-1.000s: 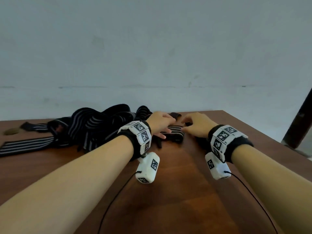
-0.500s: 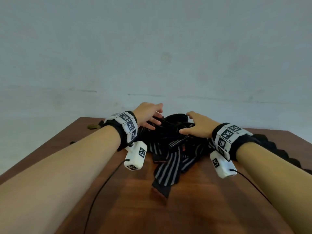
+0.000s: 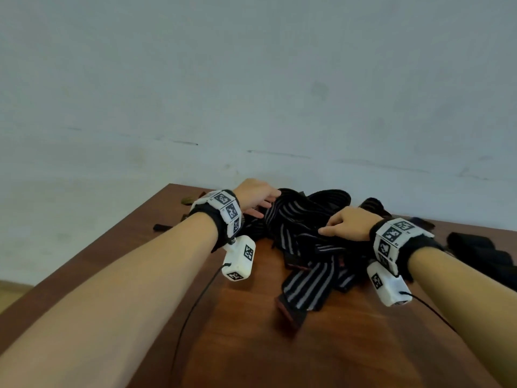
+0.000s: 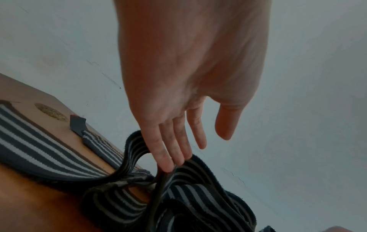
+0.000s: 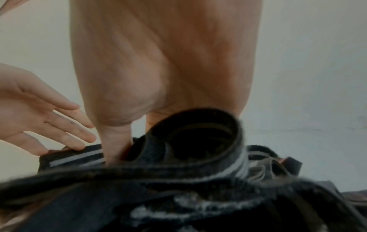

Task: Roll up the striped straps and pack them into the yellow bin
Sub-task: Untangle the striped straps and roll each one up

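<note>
Both hands are working the tangled heap of black, grey-striped elastic straps (image 3: 302,236) on the brown wooden counter (image 3: 251,345). At ten o'clock the left hand (image 3: 256,196) is lying flat, steadying loops; at two o'clock the right hand (image 3: 349,224) is pinching one, apparently to free it. No yellow bin is showing.

Soft, even daylight filled the head view, with no hard shadows and a faint sheen on the wooden table (image 3: 251,345) at lower centre. Straight edges bowed toward the frame borders. The left wrist view was dim and bluish but fairly sharp. In the right wrist view the striped straps (image 5: 178,180) across the bottom were heavily blurred and dark
</note>
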### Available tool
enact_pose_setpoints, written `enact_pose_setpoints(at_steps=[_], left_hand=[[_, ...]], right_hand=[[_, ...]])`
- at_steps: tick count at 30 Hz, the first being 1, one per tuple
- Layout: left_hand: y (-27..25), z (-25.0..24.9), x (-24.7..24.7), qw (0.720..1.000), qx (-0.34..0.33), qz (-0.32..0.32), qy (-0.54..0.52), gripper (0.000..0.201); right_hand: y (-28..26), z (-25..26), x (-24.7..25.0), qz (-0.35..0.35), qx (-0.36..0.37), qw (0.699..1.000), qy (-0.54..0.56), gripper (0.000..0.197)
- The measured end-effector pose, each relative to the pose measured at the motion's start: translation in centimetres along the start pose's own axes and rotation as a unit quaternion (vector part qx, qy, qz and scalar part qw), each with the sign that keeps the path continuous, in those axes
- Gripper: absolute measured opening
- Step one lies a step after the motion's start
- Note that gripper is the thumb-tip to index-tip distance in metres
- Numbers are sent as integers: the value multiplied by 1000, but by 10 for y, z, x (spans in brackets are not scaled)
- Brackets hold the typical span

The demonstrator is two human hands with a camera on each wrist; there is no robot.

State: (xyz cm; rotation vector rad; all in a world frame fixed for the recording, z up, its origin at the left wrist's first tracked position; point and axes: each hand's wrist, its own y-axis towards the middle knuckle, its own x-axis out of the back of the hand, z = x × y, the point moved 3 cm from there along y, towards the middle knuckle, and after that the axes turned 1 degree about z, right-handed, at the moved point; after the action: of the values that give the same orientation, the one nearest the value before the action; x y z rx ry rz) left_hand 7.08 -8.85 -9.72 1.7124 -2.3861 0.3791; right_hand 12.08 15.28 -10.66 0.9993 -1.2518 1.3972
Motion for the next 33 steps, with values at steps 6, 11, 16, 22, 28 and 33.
enact_pose_setpoints(at_steps=[6,11,16,22,28,33], left_hand=[[12,8,7,997,-19,-60,53,26],[15,16,17,986,-31,-134,94,26],[14,26,23,973,51,-114,194,46],[22,39,23,958,88,-72,263,64],[29,49,27,925,32,-193,324,17],[19,28,28,957,-75,-280,22,23]], right_hand=[[2,0,11,-75,-10,997,14,49],[0,-7,23,-197,-55,976,71,36],[-1,-4,10,-110,28,967,228,9],[-9,-2,7,-102,104,938,315,13],[-4,-6,-6,-97,119,947,281,11],[-2,-3,-12,-78,105,967,218,7]])
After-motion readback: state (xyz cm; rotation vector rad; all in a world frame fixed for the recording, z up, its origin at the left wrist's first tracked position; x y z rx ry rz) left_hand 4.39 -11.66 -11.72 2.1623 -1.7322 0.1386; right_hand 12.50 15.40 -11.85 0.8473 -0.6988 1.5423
